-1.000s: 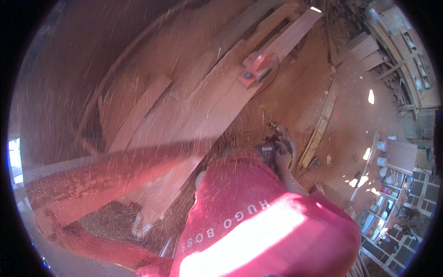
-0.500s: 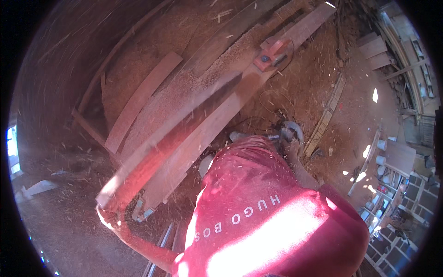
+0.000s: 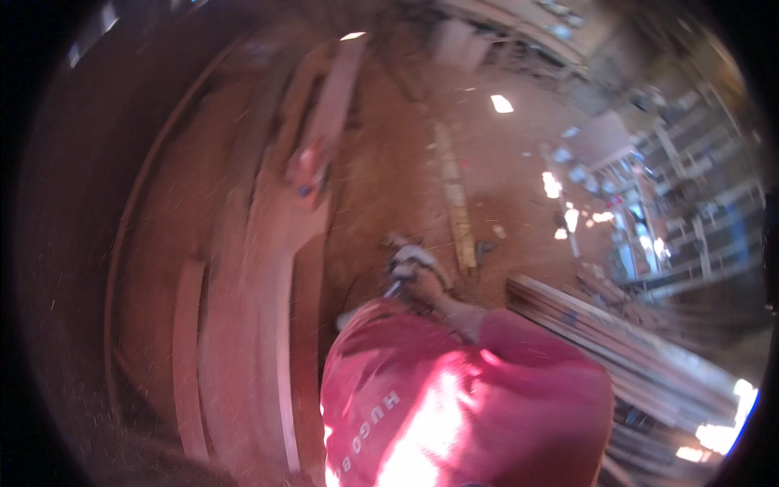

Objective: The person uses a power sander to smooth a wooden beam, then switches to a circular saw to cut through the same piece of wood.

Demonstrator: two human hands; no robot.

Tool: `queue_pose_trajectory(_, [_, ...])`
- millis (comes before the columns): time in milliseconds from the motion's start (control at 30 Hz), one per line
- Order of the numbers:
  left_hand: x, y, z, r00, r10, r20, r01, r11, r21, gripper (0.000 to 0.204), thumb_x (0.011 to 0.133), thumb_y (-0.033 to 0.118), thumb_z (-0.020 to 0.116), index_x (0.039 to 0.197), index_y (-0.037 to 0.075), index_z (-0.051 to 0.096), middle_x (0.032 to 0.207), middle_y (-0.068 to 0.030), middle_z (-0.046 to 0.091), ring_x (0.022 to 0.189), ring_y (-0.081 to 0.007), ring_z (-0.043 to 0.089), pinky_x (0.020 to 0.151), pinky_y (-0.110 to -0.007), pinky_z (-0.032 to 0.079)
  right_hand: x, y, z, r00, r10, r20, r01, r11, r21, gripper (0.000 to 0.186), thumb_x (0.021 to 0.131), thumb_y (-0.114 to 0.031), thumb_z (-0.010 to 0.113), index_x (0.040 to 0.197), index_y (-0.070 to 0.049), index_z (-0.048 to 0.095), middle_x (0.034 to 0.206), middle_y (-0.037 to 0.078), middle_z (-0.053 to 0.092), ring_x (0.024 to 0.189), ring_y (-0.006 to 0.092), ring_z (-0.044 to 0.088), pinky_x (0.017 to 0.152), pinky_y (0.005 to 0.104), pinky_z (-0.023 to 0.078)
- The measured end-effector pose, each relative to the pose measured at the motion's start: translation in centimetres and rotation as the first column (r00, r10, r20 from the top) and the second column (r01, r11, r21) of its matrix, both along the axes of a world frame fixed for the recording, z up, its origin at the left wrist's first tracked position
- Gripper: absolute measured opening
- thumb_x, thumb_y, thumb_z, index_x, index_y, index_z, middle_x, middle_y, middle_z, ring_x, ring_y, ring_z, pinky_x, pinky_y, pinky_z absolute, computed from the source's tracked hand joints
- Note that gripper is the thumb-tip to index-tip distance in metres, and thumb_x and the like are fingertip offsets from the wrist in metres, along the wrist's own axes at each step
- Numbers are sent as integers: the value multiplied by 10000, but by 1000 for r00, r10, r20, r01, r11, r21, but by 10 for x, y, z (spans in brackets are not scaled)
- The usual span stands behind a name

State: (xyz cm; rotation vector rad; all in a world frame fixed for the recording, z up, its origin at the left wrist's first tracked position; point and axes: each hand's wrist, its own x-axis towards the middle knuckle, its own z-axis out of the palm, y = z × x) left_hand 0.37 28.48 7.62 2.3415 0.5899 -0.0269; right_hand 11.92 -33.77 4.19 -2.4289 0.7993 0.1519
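Observation:
My right hand [image 3: 423, 286] is just in front of my red shirt, its fingers closed around a blurred grey tool with a pale rounded part [image 3: 438, 264]. Motion blur hides its exact kind. My left hand is out of view. Left of me lies a long reddish-brown plank [image 3: 268, 268] with a pale edge facing me. On the stack's far part rests a red block-like tool [image 3: 307, 166] with a dark blue round spot on its near end.
A curved board [image 3: 188, 357] lies left of the planks. Sawdust covers the floor [image 3: 381, 170]. A yellowish wood strip [image 3: 456, 195] lies ahead on the right. Stacked timber [image 3: 633, 341] stands to my right, with shelving or frames [image 3: 690, 235] beyond it.
My view has swung to the right. The plank my left hand held by its near end no longer appears raised, and that hand has left the picture. My right hand keeps the grey tool.

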Motion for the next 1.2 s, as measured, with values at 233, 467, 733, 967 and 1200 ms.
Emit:
queue_pose_trajectory(233, [166, -128, 4, 891, -453, 5, 453, 891, -14, 531, 911, 271, 692, 1343, 19, 515, 1305, -170, 560, 1169, -315, 582, 945, -488, 530, -15, 2, -2, 981, -162, -103, 163, 987, 0, 649, 775, -360, 755, 1364, -157, 573, 1159, 247, 686, 1065, 423, 664, 951, 509, 519])
queue_pose_trajectory(467, [235, -204, 13, 736, -677, 33, 677, 736, -17, 461, 896, 265, 684, 1279, 41, 558, 1251, -167, 597, 1123, -331, 611, 913, -489, 537, -24, -2, 20, 968, -105, -229, 86, 992, -91, 532, 801, -373, 757, 1200, -35, 659, 1167, 242, 678, 1067, 421, 662, 936, 511, 530])
queue_pose_trajectory(733, [261, -231, 29, 673, -737, 65, 739, 674, -8, 386, 878, 259, 675, 1205, 66, 608, 1190, -163, 640, 1071, -350, 643, 877, -490, 545, -32, 4, 62, 991, -101, -87, 94, 992, -85, 474, 816, -289, 721, 1224, -57, 654, 1192, 209, 680, 1084, 394, 663, 932, 480, 534])
queue_pose_trajectory(967, [231, -177, -5, 818, -575, -9, 575, 818, -4, 324, 863, 254, 666, 1140, 87, 652, 1136, -160, 677, 1026, -366, 672, 845, -491, 552, -6, 25, 49, 937, 124, 327, -175, 976, 130, 276, 874, -101, 671, 1148, -76, 699, 1133, 85, 698, 1096, 233, 641, 920, 368, 523])
queue_pose_trajectory(1200, [150, -115, -22, 918, -320, -233, 374, 893, 250, 463, 779, 179, 712, 1227, 113, 614, 1153, -150, 688, 1020, -375, 674, 835, -492, 570, 5, -31, 9, 988, 112, -104, -119, 991, -63, 415, 793, -264, 771, 1123, -19, 716, 1085, 189, 737, 1063, 365, 689, 927, 416, 519])
